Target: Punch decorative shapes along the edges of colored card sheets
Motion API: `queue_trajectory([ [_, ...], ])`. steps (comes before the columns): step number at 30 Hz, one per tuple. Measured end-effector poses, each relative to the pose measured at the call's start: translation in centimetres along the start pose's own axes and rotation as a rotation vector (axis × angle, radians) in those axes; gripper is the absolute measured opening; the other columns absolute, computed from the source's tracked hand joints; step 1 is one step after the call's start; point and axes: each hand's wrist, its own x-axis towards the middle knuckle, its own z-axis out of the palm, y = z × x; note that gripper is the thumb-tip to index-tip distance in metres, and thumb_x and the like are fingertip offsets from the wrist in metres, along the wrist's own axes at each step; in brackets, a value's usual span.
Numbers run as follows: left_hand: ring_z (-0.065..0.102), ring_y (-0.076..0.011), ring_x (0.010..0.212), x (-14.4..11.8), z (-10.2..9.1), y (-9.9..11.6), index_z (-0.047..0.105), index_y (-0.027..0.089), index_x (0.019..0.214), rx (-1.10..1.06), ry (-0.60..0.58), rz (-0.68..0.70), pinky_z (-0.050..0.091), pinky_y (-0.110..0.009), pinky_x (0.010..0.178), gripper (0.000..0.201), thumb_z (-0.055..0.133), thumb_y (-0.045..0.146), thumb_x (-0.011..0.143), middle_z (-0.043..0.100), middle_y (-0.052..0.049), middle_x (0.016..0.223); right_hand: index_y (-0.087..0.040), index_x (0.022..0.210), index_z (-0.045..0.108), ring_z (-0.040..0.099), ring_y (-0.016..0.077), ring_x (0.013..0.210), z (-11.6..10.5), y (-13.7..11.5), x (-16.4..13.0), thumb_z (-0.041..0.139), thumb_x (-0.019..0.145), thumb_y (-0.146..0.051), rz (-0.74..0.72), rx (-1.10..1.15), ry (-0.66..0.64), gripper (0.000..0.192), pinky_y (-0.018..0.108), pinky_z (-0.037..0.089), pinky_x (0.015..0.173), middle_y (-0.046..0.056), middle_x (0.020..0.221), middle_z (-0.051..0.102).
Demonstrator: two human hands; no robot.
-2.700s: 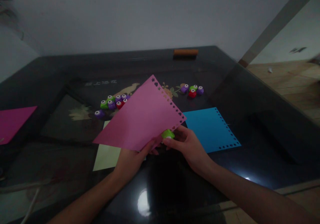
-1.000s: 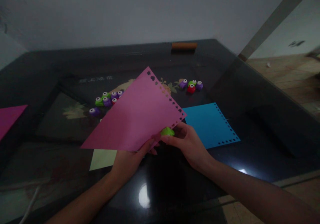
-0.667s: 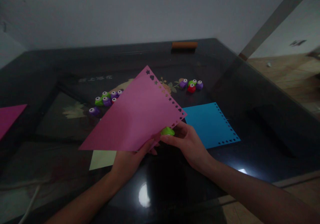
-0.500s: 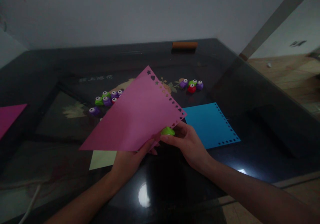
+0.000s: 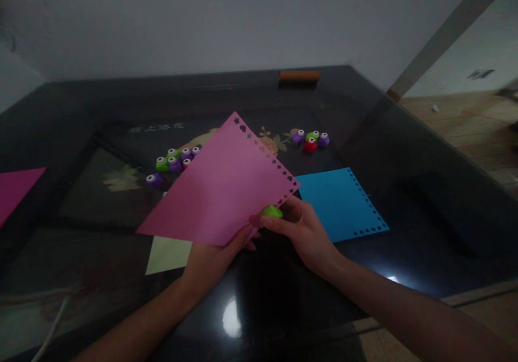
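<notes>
A pink sheet of paper (image 5: 222, 189) is held up at a tilt above the table, with shapes such as stars and hearts punched along its right edges. My left hand (image 5: 216, 254) grips its lower edge, thumb on top and fingers underneath. My right hand (image 5: 301, 227) is closed on a green craft punch (image 5: 271, 212), which sits at the paper's lower right edge; the punch's lower part is hidden by my thumb. Under the pink sheet lies a pale yellow sheet (image 5: 168, 255), partly covered. Right of my hand lies a blue sheet (image 5: 340, 203) with holes along two edges.
Several purple, green and red punches (image 5: 174, 163) stand at the left behind the pink sheet. Another small group of punches (image 5: 311, 145) stands at the back right. A brown cylinder (image 5: 299, 76) lies near the wall. A magenta sheet (image 5: 18, 192) and a white cable (image 5: 52, 327) are at the left.
The pink sheet has tilted slightly, its far corner a little lower and its left corner shifted right and up. Both hands stay in nearly the same place, the punch still at the edge.
</notes>
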Motion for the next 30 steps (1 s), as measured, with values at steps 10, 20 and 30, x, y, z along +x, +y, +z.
queue_trajectory([
  [10,0.062,-0.0167,0.054,0.0,0.1,-0.4,0.065,0.022,0.057,0.105,0.048,-0.025,0.05,-0.028,0.057,0.035,0.053,0.045,0.08,0.068,0.001,0.057,-0.02,0.089,0.064,0.062,0.0157,0.078,0.2,0.0,0.1,0.077,0.065,-0.028,0.029,0.0,-0.005,0.029,0.032,0.05,0.075,0.001,0.088,0.068],
  [20,0.059,-0.0146,0.052,0.5,-0.5,0.8,0.06,0.021,0.048,0.063,0.077,0.017,0.049,-0.025,0.055,0.038,0.055,0.042,0.079,0.065,0.001,0.052,-0.021,0.092,0.065,0.062,0.0172,0.086,0.2,-0.2,0.2,0.076,0.065,-0.027,0.062,-0.018,-0.059,0.03,0.036,0.048,0.085,0.002,0.091,0.068],
  [30,0.061,-0.0153,0.053,0.8,-0.9,0.2,0.066,0.021,0.058,0.037,0.15,0.021,0.05,-0.025,0.057,0.028,0.056,0.037,0.079,0.067,0.002,0.054,-0.021,0.091,0.066,0.064,0.0178,0.088,-0.2,0.1,0.4,0.078,0.063,-0.028,0.132,-0.033,0.004,0.032,0.038,0.046,0.09,0.002,0.093,0.07],
])
